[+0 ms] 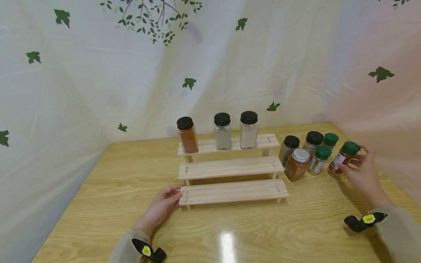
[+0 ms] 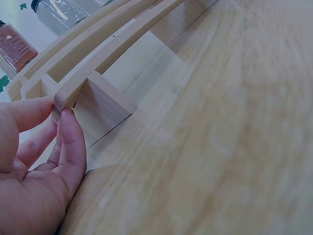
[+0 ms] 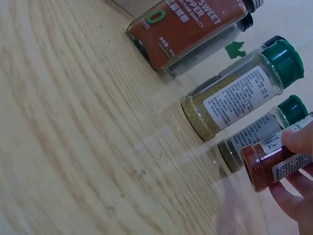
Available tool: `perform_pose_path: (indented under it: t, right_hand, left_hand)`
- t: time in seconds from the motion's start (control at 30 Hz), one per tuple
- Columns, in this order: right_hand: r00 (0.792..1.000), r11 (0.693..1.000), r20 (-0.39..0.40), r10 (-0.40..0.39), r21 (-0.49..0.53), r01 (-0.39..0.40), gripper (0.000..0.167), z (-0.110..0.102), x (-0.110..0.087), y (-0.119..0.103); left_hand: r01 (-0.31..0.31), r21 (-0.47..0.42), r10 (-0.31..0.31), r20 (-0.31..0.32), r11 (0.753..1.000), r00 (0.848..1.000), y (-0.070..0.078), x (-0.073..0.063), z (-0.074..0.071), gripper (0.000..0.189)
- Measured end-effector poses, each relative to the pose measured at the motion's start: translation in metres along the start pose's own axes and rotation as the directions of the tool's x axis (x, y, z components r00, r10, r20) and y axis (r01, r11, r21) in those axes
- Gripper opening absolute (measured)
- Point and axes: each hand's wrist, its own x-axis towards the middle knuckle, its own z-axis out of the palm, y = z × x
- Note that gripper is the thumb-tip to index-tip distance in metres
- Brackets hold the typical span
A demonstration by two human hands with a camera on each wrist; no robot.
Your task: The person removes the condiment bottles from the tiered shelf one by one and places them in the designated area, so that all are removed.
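Note:
A three-step wooden rack [image 1: 233, 191] stands mid-table. My left hand [image 1: 162, 204] pinches the left end of its lowest step, thumb on one side and fingertips [image 2: 72, 139] on the other. At far right my right hand [image 1: 365, 175] grips a green-lidded spice jar [image 1: 342, 159] with red contents; in the right wrist view its base looks slightly off the table. On the rack's top step are three black-lidded jars: an orange-brown one [image 1: 188, 141] at the left, a grey one [image 1: 223, 138] and a pale one [image 1: 249, 136].
Right of the rack several jars stand close together: a silver-lidded sweet pepper jar [image 1: 297, 168], two black-lidded jars and two green-lidded ones, including a yellowish-green jar [image 3: 222, 107]. A pale leaf-patterned curtain [image 1: 148, 80] hangs behind the wooden table [image 1: 98, 204].

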Motion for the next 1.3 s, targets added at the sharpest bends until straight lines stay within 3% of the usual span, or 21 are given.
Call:
perform_pose_path:
  t: [0.5, 0.67, 0.87, 1.3]
  right_hand:
    - [0.998, 0.998, 0.067, 0.021, -0.067, -0.017, 0.075, 0.007, 0.009, 0.006]
    - [0.998, 0.999, 0.052, 0.025, -0.047, -0.022, 0.073, 0.009, 0.009, 0.004]
    - [0.998, 0.994, 0.019, 0.052, -0.102, -0.050, 0.068, 0.010, 0.010, 0.003]
    - [0.997, 0.991, -0.067, -0.029, -0.135, 0.019, 0.058, 0.006, 0.008, -0.002]
  left_hand:
    - [-0.003, 0.000, 0.003, -0.007, 1.000, 1.000, 0.000, 0.000, 0.001, 0.030]
    - [0.004, 0.006, -0.004, -0.005, 1.000, 1.000, 0.000, 0.000, 0.001, 0.032]
    - [0.002, -0.002, -0.002, -0.005, 1.000, 1.000, 0.001, -0.001, 0.001, 0.028]
    - [0.006, 0.029, -0.006, -0.008, 1.000, 1.000, -0.001, 0.000, 0.000, 0.040]
